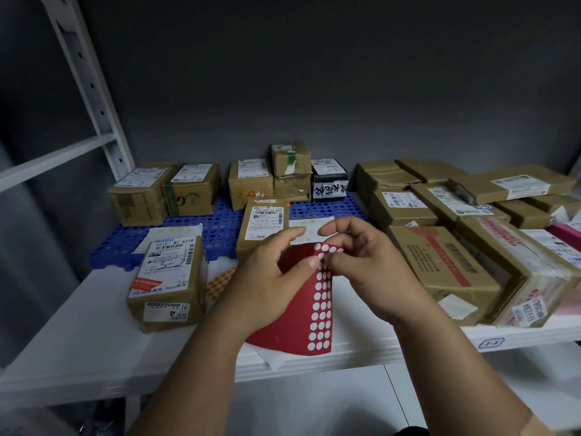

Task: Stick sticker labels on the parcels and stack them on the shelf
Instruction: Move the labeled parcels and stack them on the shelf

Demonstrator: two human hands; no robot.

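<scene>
**Peeling a dot off the red sheet, parcels waiting just beyond**

While you hold the sheet up over the white shelf [78, 335], everything you need lies beyond or beside your pinch. Largest first: the shelf carries a blue perforated mat [220, 229] further back, with a row of small boxes along the wall and a heap of flat cartons [440, 262] off to the right of your hands.

Nearer, two parcels matter. One box [262, 229] stands directly beyond your fingers, its printed label facing you, partly hidden by your left hand. The other, the box marked "3-2" [166, 278], lies to the left of the grip, its long side running away from you. An orange dot sheet [220, 283] lies flat between that box and your left wrist.

The red sticker sheet [301, 309] hangs with its long axis running down from your fingers toward you, its column of white dots on the right edge. Your left hand [267, 278] grips it near the top, thumb pressed on the front. Your right hand [367, 265] has curled fingers working at the top corner dots; whether a dot is already lifted, you cannot tell.

Judging by position, the parcel straight ahead is the shortest reach for your right hand once a dot comes free.
</scene>
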